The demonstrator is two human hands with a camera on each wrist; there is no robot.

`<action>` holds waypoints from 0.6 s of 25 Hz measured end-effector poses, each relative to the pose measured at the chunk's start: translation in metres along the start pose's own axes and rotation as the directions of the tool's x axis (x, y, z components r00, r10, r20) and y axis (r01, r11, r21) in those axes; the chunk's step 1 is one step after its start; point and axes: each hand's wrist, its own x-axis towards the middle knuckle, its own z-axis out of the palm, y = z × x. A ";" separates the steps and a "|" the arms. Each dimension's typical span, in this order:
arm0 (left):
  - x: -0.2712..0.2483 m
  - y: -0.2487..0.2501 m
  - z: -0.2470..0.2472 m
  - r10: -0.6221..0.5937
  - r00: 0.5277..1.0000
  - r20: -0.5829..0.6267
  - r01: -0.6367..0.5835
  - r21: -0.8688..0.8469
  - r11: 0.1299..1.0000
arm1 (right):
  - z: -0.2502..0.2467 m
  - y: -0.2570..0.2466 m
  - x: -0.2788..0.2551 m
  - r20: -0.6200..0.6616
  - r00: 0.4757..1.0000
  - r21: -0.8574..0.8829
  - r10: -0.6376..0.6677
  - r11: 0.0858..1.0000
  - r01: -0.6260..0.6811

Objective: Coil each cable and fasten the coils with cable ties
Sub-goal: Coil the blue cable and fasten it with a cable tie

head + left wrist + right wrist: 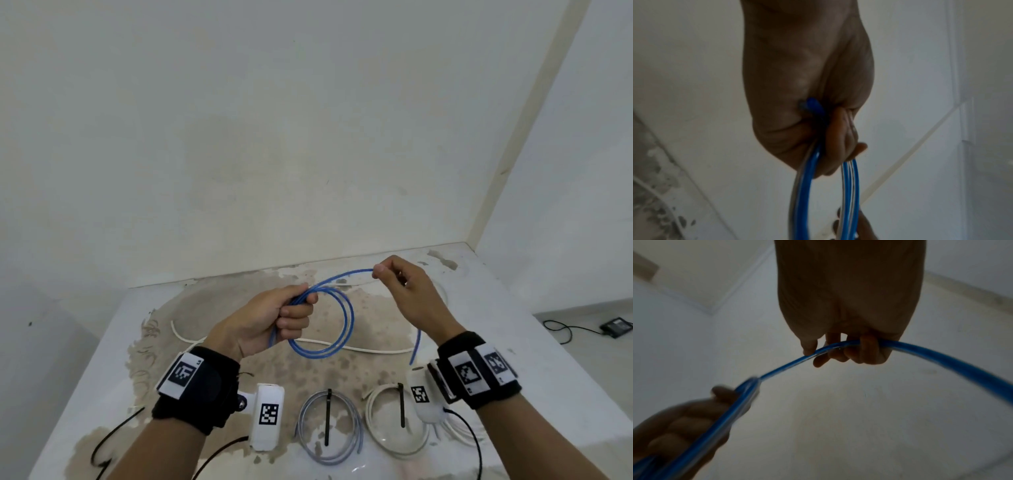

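Note:
A blue cable (pixel 344 329) hangs in loops above the table. My left hand (pixel 291 317) grips the gathered loops in a fist; the left wrist view shows the blue cable (pixel 807 186) running out below the curled fingers (pixel 840 146). My right hand (pixel 387 274) pinches a free stretch of the same cable up and to the right, and the rest trails down past my right wrist. The right wrist view has the blue cable (pixel 838 346) passing under the right fingers (pixel 867 350) towards the left hand (pixel 694 418).
A grey-blue coil (pixel 329 428) and a white coil (pixel 397 421), each bound with a black tie, lie near the table's front edge. A loose white cable (pixel 342 346) snakes across the stained table (pixel 154 308). Walls stand behind and right.

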 end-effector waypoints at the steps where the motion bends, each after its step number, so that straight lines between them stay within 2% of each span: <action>1: 0.001 0.002 0.000 0.044 0.999 0.019 -0.042 -0.092 0.995 | 0.003 0.002 -0.004 0.039 0.999 0.014 0.024 1.000 -0.025; 3: 0.004 0.008 0.001 0.182 0.983 -0.019 -0.180 -0.275 0.945 | 0.015 0.009 -0.019 0.157 0.985 0.087 0.072 0.992 -0.086; 5: 0.008 0.013 0.000 0.287 0.946 -0.148 -0.322 -0.351 0.880 | 0.029 0.014 -0.038 0.254 0.959 0.152 0.123 0.974 -0.166; 8: 0.013 0.012 0.000 0.332 0.894 -0.302 -0.407 -0.234 0.883 | 0.045 0.003 -0.061 0.308 0.936 0.219 0.169 0.945 -0.243; 10: 0.018 0.006 0.003 0.336 0.875 -0.348 -0.401 -0.132 0.907 | 0.050 -0.012 -0.068 0.344 0.930 0.246 0.127 0.944 -0.219; 12: 0.019 0.004 0.007 0.338 0.871 -0.357 -0.395 -0.097 0.914 | 0.047 -0.027 -0.069 0.432 0.900 0.246 0.063 0.952 -0.184; 13: 0.019 0.004 0.009 0.341 0.870 -0.357 -0.396 -0.092 0.914 | 0.044 -0.033 -0.068 0.463 0.886 0.207 0.025 0.969 -0.135; 15: 0.017 0.008 0.013 0.344 0.873 -0.346 -0.399 -0.099 0.912 | 0.039 -0.039 -0.065 0.456 0.886 0.063 -0.080 0.996 0.057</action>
